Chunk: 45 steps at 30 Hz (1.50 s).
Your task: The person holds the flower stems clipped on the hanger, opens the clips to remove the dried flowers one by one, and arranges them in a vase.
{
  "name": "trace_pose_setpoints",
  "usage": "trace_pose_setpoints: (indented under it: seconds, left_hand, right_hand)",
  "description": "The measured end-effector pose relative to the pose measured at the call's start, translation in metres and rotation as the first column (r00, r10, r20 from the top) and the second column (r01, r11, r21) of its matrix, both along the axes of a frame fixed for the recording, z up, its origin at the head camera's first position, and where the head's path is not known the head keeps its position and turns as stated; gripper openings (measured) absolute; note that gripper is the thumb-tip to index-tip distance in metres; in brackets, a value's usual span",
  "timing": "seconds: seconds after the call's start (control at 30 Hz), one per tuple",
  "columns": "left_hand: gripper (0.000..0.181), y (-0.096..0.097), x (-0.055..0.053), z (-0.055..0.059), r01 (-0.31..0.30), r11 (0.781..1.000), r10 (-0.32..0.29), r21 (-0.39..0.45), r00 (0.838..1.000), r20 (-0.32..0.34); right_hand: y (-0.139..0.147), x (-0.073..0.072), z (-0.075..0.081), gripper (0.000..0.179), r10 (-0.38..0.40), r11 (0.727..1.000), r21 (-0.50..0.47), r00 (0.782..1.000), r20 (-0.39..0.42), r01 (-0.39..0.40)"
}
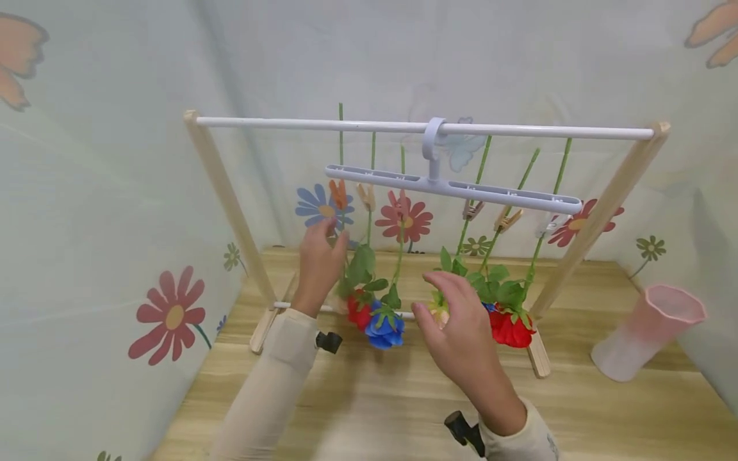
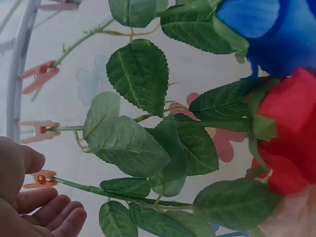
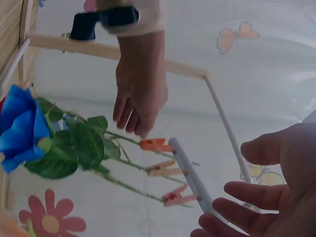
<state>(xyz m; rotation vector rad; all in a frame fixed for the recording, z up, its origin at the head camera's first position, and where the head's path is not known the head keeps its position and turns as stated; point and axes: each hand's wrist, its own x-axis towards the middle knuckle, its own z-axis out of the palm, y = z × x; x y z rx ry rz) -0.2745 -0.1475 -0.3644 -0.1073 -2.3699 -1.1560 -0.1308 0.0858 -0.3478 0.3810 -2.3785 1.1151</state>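
Note:
A grey hanger (image 1: 380, 176) hooks over the white rail of a wooden stand. From its clips, several artificial roses hang upside down by their green stems. Beside the orange clip (image 1: 338, 194) at the hanger's left end is my left hand (image 1: 321, 259); its thumb and fingers are apart, with nothing held. The left wrist view shows the orange clip (image 2: 41, 179) on a stem just past these fingers (image 2: 54, 210). My right hand (image 1: 461, 323), fingers spread and holding nothing, is in front of the right-hand roses and partly hides a pale yellow one (image 1: 439, 314). A blue rose (image 1: 385, 328) and red rose (image 1: 512, 328) hang low.
The stand's wooden posts (image 1: 227, 202) rise on either side, joined by the white top rail (image 1: 288, 122). On the wooden table (image 1: 392, 397), a pink and white vase (image 1: 646, 333) stands at the right. Flower-printed fabric (image 1: 115, 192) surrounds the table.

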Motion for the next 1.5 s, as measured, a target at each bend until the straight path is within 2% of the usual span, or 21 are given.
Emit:
trace_pose_setpoints:
  seconds: [0.17,0.3,0.4,0.53,0.7,0.9,1.07,1.33,1.5]
  left_hand:
    - [0.044,0.002,-0.014,0.003,-0.022,0.993,0.011,0.118,0.996,0.087]
    - [0.042,0.001,-0.021,-0.002,-0.034,0.979,-0.001,0.202,0.985,0.172]
    - [0.041,0.001,-0.023,-0.006,-0.043,0.969,-0.007,0.243,0.980,0.201]
    - [0.037,0.002,-0.027,-0.009,-0.058,0.965,0.012,0.256,0.984,0.178]
    - [0.030,0.002,-0.033,-0.003,-0.074,0.969,0.037,0.235,0.987,0.158]
    - [0.028,0.003,-0.034,0.004,-0.080,0.970,0.045,0.231,0.987,0.152]
    - [0.028,0.003,-0.032,0.008,-0.065,0.978,0.035,0.197,0.988,0.150]
    - [0.027,0.000,-0.025,0.010,-0.065,0.985,0.042,0.161,0.989,0.142]
    - [0.027,-0.003,-0.020,0.013,-0.078,0.984,0.055,0.158,0.988,0.142]
  right_hand:
    - [-0.016,-0.013,0.000,0.040,0.049,0.998,-0.048,0.999,0.010,-0.048]
    - [-0.026,-0.020,-0.002,0.038,0.066,0.993,-0.093,0.998,-0.006,-0.066]
    - [-0.032,-0.024,-0.001,0.037,0.067,0.992,-0.109,0.998,-0.016,-0.068]
    - [-0.039,-0.029,0.003,0.037,0.068,0.992,-0.104,0.997,-0.026,-0.071]
    - [-0.048,-0.039,0.007,0.035,0.063,0.993,-0.096,0.997,-0.033,-0.066]
    - [-0.063,-0.062,0.011,0.031,0.059,0.994,-0.088,0.996,-0.064,-0.065]
    - [-0.077,-0.080,0.014,0.030,0.055,0.993,-0.096,0.994,-0.097,-0.064]
    - [-0.095,-0.098,0.019,0.034,0.093,0.987,-0.131,0.995,-0.025,-0.095]
    - [-0.105,-0.109,0.023,0.037,0.076,0.988,-0.135,0.997,0.014,-0.073]
